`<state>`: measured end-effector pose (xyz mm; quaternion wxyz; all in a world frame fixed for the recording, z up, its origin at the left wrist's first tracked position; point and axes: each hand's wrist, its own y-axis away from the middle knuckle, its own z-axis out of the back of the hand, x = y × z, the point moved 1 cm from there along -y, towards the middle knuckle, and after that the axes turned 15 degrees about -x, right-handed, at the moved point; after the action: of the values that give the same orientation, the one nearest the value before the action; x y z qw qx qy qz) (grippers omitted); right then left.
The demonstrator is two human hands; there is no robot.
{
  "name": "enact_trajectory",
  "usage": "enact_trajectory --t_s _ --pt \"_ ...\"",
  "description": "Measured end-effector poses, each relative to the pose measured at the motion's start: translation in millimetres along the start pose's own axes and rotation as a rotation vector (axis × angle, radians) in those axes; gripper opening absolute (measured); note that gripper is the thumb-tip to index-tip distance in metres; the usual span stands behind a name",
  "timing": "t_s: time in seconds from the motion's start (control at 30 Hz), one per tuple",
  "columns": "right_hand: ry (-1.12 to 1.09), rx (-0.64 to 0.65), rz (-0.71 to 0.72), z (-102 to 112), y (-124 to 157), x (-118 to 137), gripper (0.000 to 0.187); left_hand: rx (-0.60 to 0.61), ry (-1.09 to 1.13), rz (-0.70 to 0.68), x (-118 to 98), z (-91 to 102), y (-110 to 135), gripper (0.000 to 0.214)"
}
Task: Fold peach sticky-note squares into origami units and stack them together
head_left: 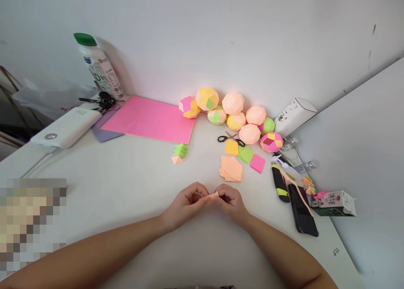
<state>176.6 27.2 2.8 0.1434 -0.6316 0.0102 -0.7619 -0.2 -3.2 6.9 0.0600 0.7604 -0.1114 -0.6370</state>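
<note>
Between my two hands is a small piece of peach paper, folded and pinched at both ends. My left hand closes its thumb and fingers on the left end, and my right hand grips the right end. Just beyond lies a fanned stack of peach paper squares. Behind it are smaller stacks of orange paper, green paper and pink paper. Folded green paper pieces and a peach one stand to the left.
Several faceted paper balls line the wall, with scissors before them. A pink sheet, power bank and bottle are left. At right are a cutter, phone, milk carton and white paper tube.
</note>
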Motion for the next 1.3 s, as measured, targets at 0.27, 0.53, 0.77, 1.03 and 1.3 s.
enact_trajectory --t_s 0.27,0.53,0.77,1.03,1.3 --pt "0.043 0.030 0.042 -1.8 0.8 -2.1 0.034 -0.002 -0.042 0.099 1.6 -0.6 -0.9 0.030" --pt "-0.030 0.022 -0.078 0.3 0.0 1.9 0.032 -0.013 -0.048 0.149 -2.7 0.2 2.5 0.020" --pt "-0.163 0.093 -0.208 -0.6 1.8 0.4 0.023 -0.024 0.039 0.147 0.6 -1.3 -1.1 0.028" --pt "0.017 -0.152 0.174 -2.4 4.4 3.4 0.006 -0.072 -0.002 0.100 -1.4 -0.7 -0.2 0.029" --pt "0.276 -0.179 0.456 -2.7 7.7 3.8 0.023 0.038 0.010 0.096 -2.8 -2.8 2.9 0.045"
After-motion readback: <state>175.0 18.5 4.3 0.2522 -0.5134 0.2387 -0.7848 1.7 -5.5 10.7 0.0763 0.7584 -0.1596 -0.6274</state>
